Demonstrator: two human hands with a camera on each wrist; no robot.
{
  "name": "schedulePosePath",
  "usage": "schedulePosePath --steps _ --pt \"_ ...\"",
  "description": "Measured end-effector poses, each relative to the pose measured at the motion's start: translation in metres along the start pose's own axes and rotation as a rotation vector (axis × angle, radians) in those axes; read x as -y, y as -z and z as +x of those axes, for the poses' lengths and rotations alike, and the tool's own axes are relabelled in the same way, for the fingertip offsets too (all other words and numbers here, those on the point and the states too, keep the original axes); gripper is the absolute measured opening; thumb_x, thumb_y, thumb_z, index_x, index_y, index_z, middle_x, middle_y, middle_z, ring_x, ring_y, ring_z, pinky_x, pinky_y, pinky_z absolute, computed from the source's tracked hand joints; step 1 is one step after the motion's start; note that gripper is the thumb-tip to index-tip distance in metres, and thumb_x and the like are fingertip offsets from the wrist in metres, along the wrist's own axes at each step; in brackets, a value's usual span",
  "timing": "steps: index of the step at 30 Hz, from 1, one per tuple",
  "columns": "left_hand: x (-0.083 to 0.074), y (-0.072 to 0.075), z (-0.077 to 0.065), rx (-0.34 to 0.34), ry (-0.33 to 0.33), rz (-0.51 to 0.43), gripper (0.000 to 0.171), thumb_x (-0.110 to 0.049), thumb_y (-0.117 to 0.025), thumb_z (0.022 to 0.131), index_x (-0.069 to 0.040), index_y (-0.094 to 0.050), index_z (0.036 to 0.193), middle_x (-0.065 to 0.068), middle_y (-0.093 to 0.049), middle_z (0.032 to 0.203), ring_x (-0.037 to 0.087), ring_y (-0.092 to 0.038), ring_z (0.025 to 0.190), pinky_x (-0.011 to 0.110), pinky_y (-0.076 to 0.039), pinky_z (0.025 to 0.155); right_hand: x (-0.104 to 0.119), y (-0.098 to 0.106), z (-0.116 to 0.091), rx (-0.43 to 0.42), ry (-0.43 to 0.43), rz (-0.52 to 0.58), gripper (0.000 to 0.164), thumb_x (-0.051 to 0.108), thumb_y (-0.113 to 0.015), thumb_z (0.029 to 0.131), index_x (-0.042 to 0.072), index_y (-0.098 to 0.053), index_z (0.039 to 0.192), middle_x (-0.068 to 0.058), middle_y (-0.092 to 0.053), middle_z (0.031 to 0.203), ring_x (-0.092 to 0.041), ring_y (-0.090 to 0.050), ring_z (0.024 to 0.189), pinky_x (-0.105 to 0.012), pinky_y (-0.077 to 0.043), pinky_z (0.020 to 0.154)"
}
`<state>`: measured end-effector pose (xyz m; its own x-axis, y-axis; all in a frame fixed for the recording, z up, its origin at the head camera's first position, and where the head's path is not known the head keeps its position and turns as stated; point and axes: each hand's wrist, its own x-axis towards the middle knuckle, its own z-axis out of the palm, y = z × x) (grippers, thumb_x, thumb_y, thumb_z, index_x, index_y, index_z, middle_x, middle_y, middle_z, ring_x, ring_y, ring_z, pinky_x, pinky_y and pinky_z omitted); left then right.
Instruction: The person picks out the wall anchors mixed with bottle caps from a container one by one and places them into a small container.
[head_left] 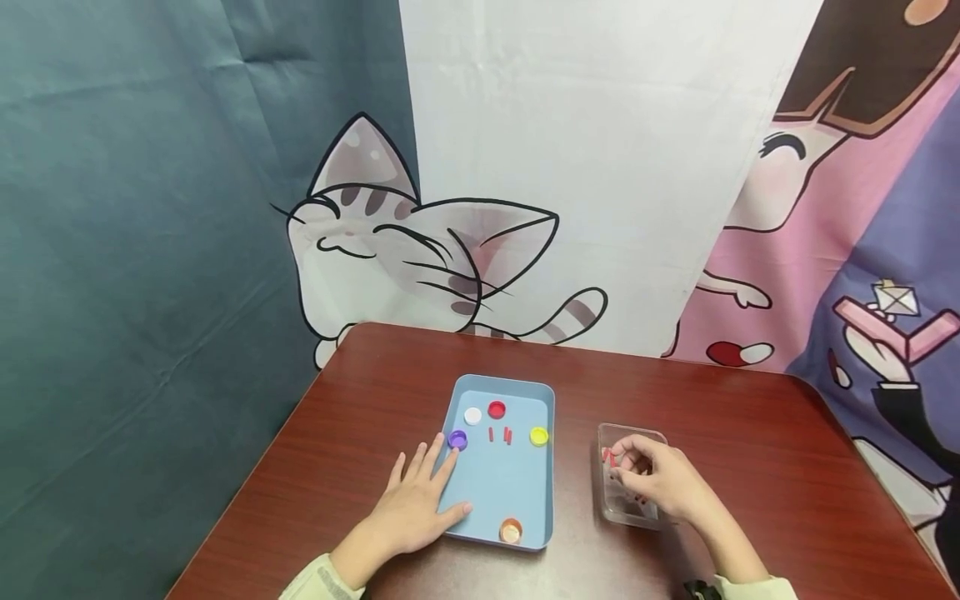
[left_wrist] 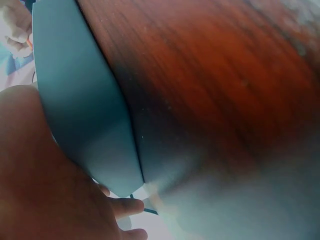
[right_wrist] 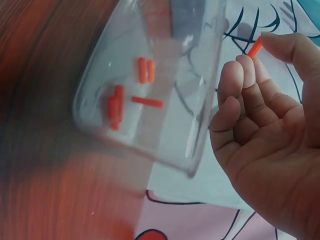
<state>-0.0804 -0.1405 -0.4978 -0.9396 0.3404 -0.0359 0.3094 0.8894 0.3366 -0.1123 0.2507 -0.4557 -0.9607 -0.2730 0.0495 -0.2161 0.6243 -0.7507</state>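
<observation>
My right hand (head_left: 663, 477) pinches a small red stick (right_wrist: 255, 47) between thumb and fingertip, over a clear plastic box (head_left: 628, 521). Several more red sticks (right_wrist: 147, 102) lie in that box, seen through its wall in the right wrist view. With fingers spread, my left hand (head_left: 411, 510) rests along the left edge of a light blue tray (head_left: 498, 483), a fingertip close by a purple cap (head_left: 457, 440). Near the tray's upper middle lie three red sticks (head_left: 507, 436). The left wrist view shows the tray's outer side wall (left_wrist: 82, 100).
Around the tray's sticks sit a white cap (head_left: 472, 416), a red cap (head_left: 497, 409) and a yellow cap (head_left: 539, 436). An orange cap (head_left: 511, 531) is at the tray's near end. Behind the brown wooden table (head_left: 690, 400) hangs a printed cloth (head_left: 600, 125).
</observation>
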Motion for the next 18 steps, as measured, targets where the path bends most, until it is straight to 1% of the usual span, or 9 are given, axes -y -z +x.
schedulePosePath --steps 5,7,10,14,18 --pt "0.001 -0.003 -0.001 -0.003 -0.007 -0.020 0.082 -0.063 -0.055 0.096 -0.011 -0.037 0.157 0.016 -0.018 0.168 0.046 -0.021 0.151 0.071 -0.012 0.116 -0.010 0.005 -0.004 0.008 0.001 0.015 0.020 0.008 -0.075 0.086 0.008 -0.066 0.105 0.003 -0.061 0.078 -0.011 -0.062 0.061 -0.025 -0.051 0.054" --pt "0.002 -0.004 -0.001 -0.007 -0.008 -0.032 0.082 -0.062 -0.056 0.095 -0.011 -0.038 0.157 0.016 -0.019 0.168 0.047 -0.021 0.150 0.071 -0.012 0.116 -0.014 0.006 -0.006 0.000 -0.014 0.010 0.020 0.007 -0.076 0.086 0.009 -0.067 0.104 0.004 -0.061 0.078 -0.010 -0.062 0.062 -0.024 -0.051 0.056" --pt "0.003 -0.005 -0.001 -0.007 -0.011 -0.019 0.082 -0.063 -0.055 0.096 -0.012 -0.037 0.157 0.016 -0.018 0.168 0.047 -0.021 0.151 0.071 -0.013 0.116 -0.018 0.009 -0.008 -0.010 -0.010 -0.012 0.021 0.008 -0.076 0.086 0.008 -0.067 0.104 0.005 -0.061 0.078 -0.005 -0.059 0.065 -0.022 -0.050 0.060" --pt "0.003 -0.004 0.000 -0.007 -0.017 -0.008 0.082 -0.061 -0.056 0.096 -0.010 -0.037 0.157 0.017 -0.018 0.168 0.047 -0.021 0.151 0.071 -0.013 0.116 -0.019 0.011 -0.007 -0.020 0.012 -0.019 0.023 0.008 -0.077 0.085 0.006 -0.067 0.106 0.006 -0.061 0.080 -0.002 -0.057 0.067 -0.022 -0.050 0.060" --pt "0.003 -0.001 0.002 0.000 -0.012 -0.013 0.082 -0.060 -0.057 0.096 -0.011 -0.036 0.158 0.016 -0.017 0.168 0.047 -0.020 0.151 0.071 -0.013 0.116 -0.016 0.011 -0.003 -0.020 0.039 -0.019 0.023 0.007 -0.076 0.085 0.006 -0.067 0.107 0.007 -0.061 0.078 -0.003 -0.057 0.064 -0.022 -0.049 0.058"
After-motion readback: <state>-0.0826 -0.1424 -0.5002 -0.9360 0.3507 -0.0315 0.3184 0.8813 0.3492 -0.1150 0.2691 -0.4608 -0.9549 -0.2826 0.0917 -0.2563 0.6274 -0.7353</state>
